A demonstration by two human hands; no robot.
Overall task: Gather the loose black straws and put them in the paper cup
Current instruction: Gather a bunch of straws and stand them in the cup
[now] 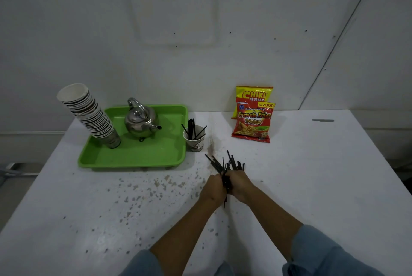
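- Table [312,186]: white, speckled.
- Green tray [142,155]: holds kettle [141,123], cup stack [89,113].
- Left hand [213,188], right hand [239,184]: pressed together, clasping bundle of black straws [225,165] above the table.
- Paper cup [196,143]: beside tray, some straws inside.

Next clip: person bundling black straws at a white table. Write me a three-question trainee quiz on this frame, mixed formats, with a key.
1. True or false: the paper cup beside the green tray already holds some straws.
2. Multiple choice: the bundle of straws is held by A) the left hand only, B) the right hand only, C) both hands pressed together around it.
3. Fill in: on the tray stand a stack of cups and a metal ____.

Key: 1 true; 2 C; 3 kettle.
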